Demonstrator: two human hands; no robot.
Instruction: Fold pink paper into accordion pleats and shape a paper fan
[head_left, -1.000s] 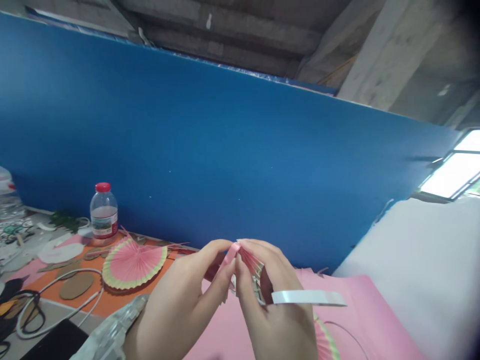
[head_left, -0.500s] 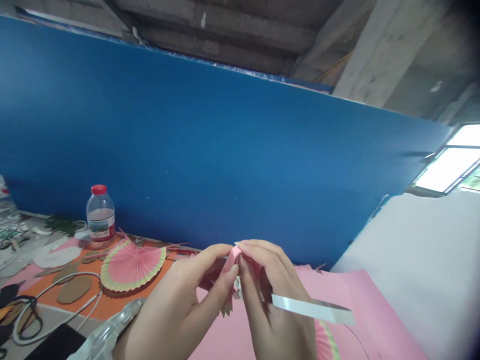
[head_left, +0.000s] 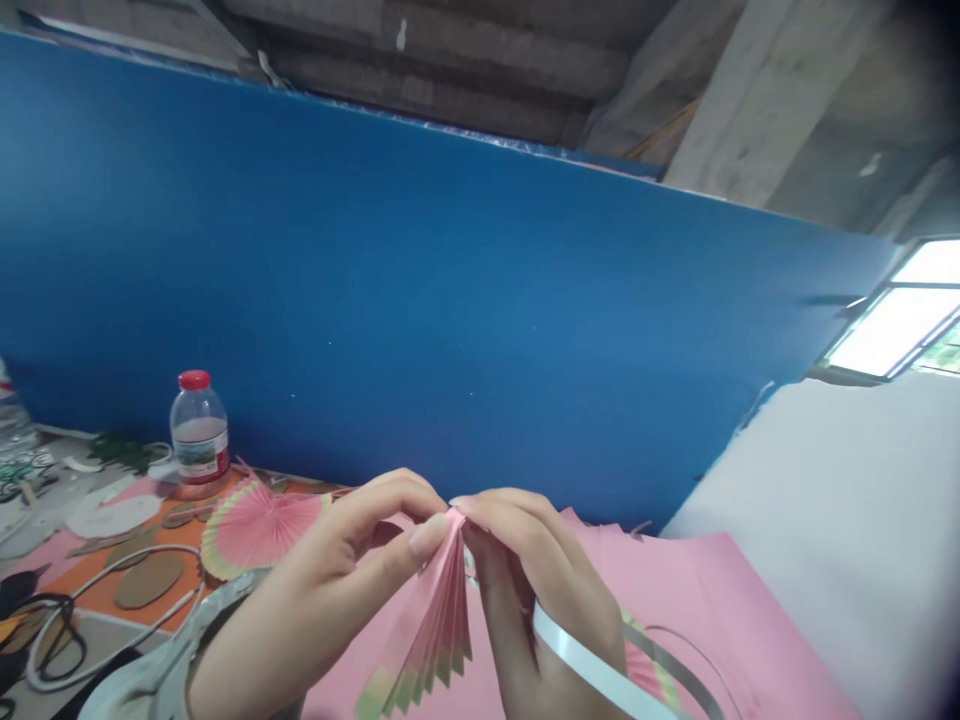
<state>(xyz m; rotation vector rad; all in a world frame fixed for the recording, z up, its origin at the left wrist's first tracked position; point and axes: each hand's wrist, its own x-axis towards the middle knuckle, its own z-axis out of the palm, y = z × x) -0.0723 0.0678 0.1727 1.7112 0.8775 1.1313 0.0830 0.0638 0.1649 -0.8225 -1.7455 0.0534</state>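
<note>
My left hand (head_left: 337, 580) is closed, thumb and fingers pinching the gathered top of a pleated paper fan (head_left: 442, 620). The fan is pink with a pale yellow zigzag edge, and its folds hang downward, partly spread. At the same top end, my right hand (head_left: 536, 570) is closed with its fingertips against the fan. A glossy white strip (head_left: 581, 660) comes out beside my right palm and curls to the lower right. Whether that hand grips the strip, I cannot tell.
At left, another pink fan (head_left: 262, 530) lies on orange paper (head_left: 82, 590), near a red-capped bottle (head_left: 199, 430), cardboard ovals (head_left: 150, 580) and a white cable (head_left: 45, 680). Pink paper (head_left: 720, 600) covers the right side, with a fan (head_left: 649, 665) partly hidden. A blue panel (head_left: 480, 300) stands behind.
The held fan has swung into fuller view, its folds spread lower and to the left. My left hand has shifted left and turned. The white strip now droops and curls.
</note>
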